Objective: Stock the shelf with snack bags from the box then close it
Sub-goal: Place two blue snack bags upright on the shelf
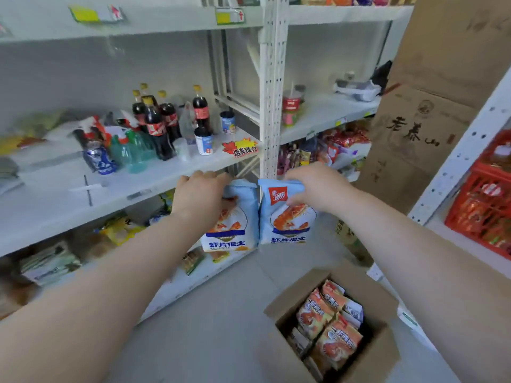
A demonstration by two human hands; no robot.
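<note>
Two light blue snack bags with a shrimp picture hang side by side in front of the white shelf [116,194]. My left hand [200,193] grips the top of the left blue bag [235,230]. My right hand [312,186] grips the top of the right blue bag [287,225]. Both bags are held just below the edge of the middle shelf board, near the upright post [272,106]. On the floor at lower right stands the open cardboard box [279,308], its flaps up, with several orange snack bags [331,324] inside.
The middle shelf holds cola bottles [157,120], small cans [204,140], green bottles and a red promo tag [240,149]. Lower shelves carry assorted packets. Large cardboard cartons [420,134] lean at the right, beside a red crate [484,200] on another rack.
</note>
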